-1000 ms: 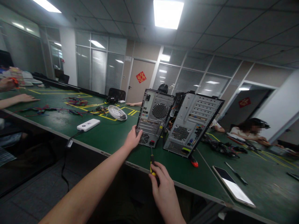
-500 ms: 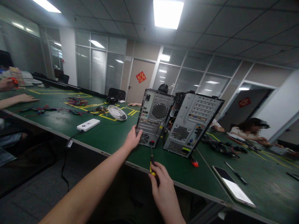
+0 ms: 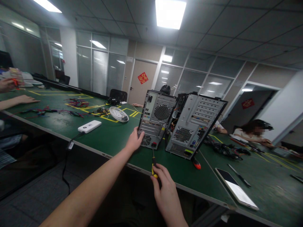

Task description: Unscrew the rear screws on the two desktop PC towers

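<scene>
My left hand [image 3: 134,140] is wrapped round the lower left edge of a computer case [image 3: 158,123], its thumb on the rear panel near the lower fan grille. That case stands upright with its back towards me. In my right hand [image 3: 164,183], thumb and fingers pinch the yellow and black handle of a screwdriver [image 3: 154,162]. Its shaft points up at the bottom rear edge of the case, below a small red part; exactly where the tip touches is too small to tell. Close by on the right stands a second, larger computer case [image 3: 193,126], tilted in view.
A red-tipped tool [image 3: 197,164] pokes out by the larger case. Rightward lie a phone [image 3: 236,188], a thin dark-handled tool [image 3: 239,175] and black cables [image 3: 224,148]. Leftward are a white power bank [image 3: 89,126], a white perforated disc [image 3: 119,114] and loose wires [image 3: 47,111]. Other people sit around the green table [image 3: 106,138].
The screwdriver's shaft has shifted very slightly. Both my hands and the two cases stay in place. Across the table, another person's hand has moved a little.
</scene>
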### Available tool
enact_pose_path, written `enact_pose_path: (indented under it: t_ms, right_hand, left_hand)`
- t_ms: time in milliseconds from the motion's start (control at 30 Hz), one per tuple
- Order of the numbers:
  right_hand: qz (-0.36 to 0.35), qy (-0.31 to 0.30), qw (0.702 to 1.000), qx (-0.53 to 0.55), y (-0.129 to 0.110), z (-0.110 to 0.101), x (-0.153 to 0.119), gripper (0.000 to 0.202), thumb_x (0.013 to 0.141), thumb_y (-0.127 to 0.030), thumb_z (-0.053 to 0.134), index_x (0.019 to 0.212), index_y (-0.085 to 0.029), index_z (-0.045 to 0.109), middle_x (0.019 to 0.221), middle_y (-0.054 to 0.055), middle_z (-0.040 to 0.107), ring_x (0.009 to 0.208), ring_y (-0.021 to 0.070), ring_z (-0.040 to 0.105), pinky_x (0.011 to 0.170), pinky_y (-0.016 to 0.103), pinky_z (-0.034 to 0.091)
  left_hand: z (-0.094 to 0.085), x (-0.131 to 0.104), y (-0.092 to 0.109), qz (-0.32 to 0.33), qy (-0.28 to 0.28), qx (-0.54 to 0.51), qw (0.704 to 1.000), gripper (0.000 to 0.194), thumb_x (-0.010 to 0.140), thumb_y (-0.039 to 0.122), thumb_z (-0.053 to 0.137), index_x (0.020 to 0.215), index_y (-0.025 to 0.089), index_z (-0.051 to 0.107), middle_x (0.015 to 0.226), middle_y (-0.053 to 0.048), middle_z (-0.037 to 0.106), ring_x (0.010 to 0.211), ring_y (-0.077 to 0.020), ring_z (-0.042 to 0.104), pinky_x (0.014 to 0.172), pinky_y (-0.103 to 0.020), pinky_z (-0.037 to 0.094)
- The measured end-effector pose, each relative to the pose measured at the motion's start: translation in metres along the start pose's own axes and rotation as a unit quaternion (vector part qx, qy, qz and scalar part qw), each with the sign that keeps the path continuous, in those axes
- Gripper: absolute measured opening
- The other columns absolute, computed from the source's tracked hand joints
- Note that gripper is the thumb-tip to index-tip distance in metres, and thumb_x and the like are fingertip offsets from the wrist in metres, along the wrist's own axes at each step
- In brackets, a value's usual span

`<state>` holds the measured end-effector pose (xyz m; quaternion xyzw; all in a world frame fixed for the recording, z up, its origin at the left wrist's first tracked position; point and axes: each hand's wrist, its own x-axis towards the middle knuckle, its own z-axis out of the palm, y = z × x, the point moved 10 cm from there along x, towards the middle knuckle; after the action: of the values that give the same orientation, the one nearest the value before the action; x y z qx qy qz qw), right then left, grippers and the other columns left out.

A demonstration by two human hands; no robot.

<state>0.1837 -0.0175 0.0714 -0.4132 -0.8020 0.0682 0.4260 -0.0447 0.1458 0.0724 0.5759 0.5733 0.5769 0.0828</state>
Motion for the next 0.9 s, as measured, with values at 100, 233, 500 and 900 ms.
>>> enact_pose_path:
  t_ms: [100,233,500,900]
  right_hand:
    - [0.001,0.0,1.0,-0.001,0.0019,0.0009,0.0002,0.028,0.098,-0.02,0.055,0.12,-0.02,0.073,0.131,0.014,0.069,0.118,0.0267,0.071,0.104,0.041,0.057]
    - [-0.002,0.004,1.0,0.0,0.0026,0.0007,-0.0004,0.029,0.099,-0.021,0.054,0.121,-0.02,0.073,0.132,0.014,0.069,0.119,0.0266,0.07,0.105,0.041,0.057]
    - [-0.003,-0.002,1.0,-0.004,0.0026,0.0017,-0.0004,0.029,0.099,-0.02,0.054,0.121,-0.02,0.072,0.132,0.014,0.068,0.119,0.0268,0.07,0.105,0.041,0.057]
    - [0.01,-0.009,1.0,0.003,0.0029,0.0043,-0.0006,0.026,0.098,-0.018,0.056,0.118,-0.021,0.072,0.131,0.014,0.068,0.118,0.0266,0.07,0.103,0.039,0.057]
  left_hand:
    - [-0.0004,-0.0002,0.0018,0.005,0.001,-0.002,1.0,0.051,0.1,0.048,0.048,0.139,0.015,0.047,0.13,-0.022,0.068,0.118,-0.0327,0.068,0.103,-0.049,0.051]
    - [-0.0008,-0.0003,0.0015,0.004,0.001,-0.004,1.0,0.052,0.1,0.05,0.047,0.139,0.015,0.047,0.13,-0.022,0.068,0.118,-0.0325,0.068,0.103,-0.049,0.051]
    - [-0.0006,-0.0004,-0.0008,0.002,-0.001,-0.006,1.0,0.053,0.1,0.05,0.047,0.14,0.015,0.047,0.129,-0.021,0.068,0.118,-0.0323,0.068,0.103,-0.048,0.051]
    - [0.0005,-0.0002,-0.0006,0.001,-0.005,-0.005,1.0,0.054,0.101,0.051,0.046,0.14,0.015,0.046,0.131,-0.022,0.067,0.12,-0.0335,0.067,0.103,-0.05,0.05]
